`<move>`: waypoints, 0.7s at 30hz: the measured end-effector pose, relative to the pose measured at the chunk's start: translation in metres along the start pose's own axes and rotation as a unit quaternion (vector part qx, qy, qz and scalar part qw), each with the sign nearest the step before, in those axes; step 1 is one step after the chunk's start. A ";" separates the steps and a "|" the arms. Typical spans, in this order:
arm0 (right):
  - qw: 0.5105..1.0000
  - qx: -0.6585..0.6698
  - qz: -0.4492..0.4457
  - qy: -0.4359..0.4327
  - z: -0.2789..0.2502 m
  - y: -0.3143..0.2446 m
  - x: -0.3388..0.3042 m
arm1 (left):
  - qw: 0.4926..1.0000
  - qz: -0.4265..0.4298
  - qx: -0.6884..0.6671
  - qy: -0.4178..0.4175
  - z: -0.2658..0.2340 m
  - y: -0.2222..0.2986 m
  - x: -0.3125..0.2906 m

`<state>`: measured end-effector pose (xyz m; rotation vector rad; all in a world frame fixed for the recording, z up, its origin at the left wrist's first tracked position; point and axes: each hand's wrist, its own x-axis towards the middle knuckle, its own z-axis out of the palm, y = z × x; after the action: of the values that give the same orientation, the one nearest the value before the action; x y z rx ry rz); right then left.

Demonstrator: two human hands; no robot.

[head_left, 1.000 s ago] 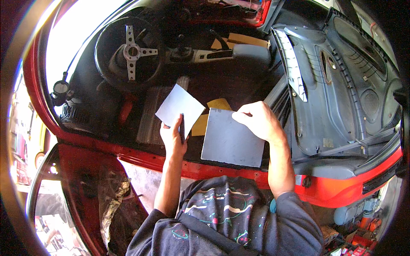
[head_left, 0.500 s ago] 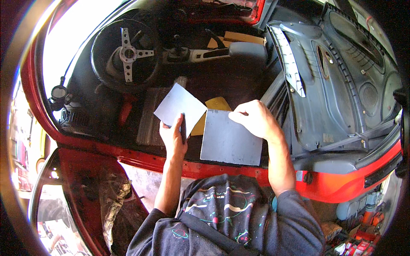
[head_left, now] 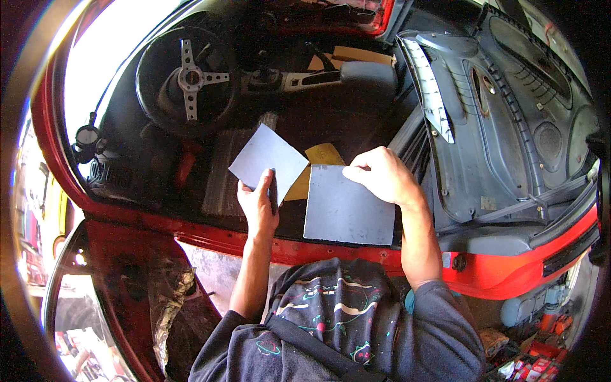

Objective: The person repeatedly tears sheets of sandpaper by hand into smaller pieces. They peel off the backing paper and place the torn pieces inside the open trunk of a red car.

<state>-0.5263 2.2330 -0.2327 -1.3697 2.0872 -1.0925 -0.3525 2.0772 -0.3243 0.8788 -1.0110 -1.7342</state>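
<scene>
My left hand [head_left: 256,202] grips a pale grey square sheet [head_left: 268,153], thumb on its front, one corner pointing up. A dark narrow strip shows beside that thumb; whether it is the sheet's edge or a separate thing I cannot tell. With the thumb and fingers closed on its top edge, my right hand [head_left: 385,179] holds a second, darker grey square sheet [head_left: 349,213], which hangs nearly flat toward me. The two sheets come close at a corner. Behind them, partly hidden, lies a yellow-brown flat piece [head_left: 324,155].
Ahead is a stripped car interior with a steering wheel [head_left: 191,77], a gear lever [head_left: 263,73] and an armrest [head_left: 369,75]. Grey trim panels [head_left: 461,127] lean at the right. The red door sill [head_left: 210,237] runs between me and the car floor.
The darker sheet and my right hand have shifted slightly to the right. My left hand and its sheet stay practically where they were.
</scene>
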 end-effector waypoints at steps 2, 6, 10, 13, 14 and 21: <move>1.000 -0.006 0.006 -0.008 -0.001 -0.001 -0.001 | 1.000 -0.002 0.011 0.006 -0.002 0.001 -0.001; 1.000 -0.002 0.005 -0.014 -0.001 -0.003 -0.001 | 0.999 -0.012 0.033 0.008 -0.003 0.003 -0.002; 1.000 0.006 0.007 -0.005 0.002 -0.002 0.001 | 1.000 -0.019 0.015 0.010 -0.001 0.001 -0.001; 1.000 -0.001 0.008 -0.012 0.002 0.001 0.002 | 1.000 -0.012 0.016 0.010 -0.001 0.000 0.000; 1.000 -0.008 0.012 -0.022 0.001 0.003 0.002 | 1.000 0.003 0.019 0.001 -0.001 -0.001 0.000; 0.996 -0.031 0.000 -0.078 -0.004 0.012 0.005 | 0.996 0.038 0.075 -0.005 0.001 0.002 -0.003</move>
<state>-0.5384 2.2325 -0.2398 -1.4353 2.0225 -0.8967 -0.3519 2.0799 -0.3218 0.9134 -1.1783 -1.6166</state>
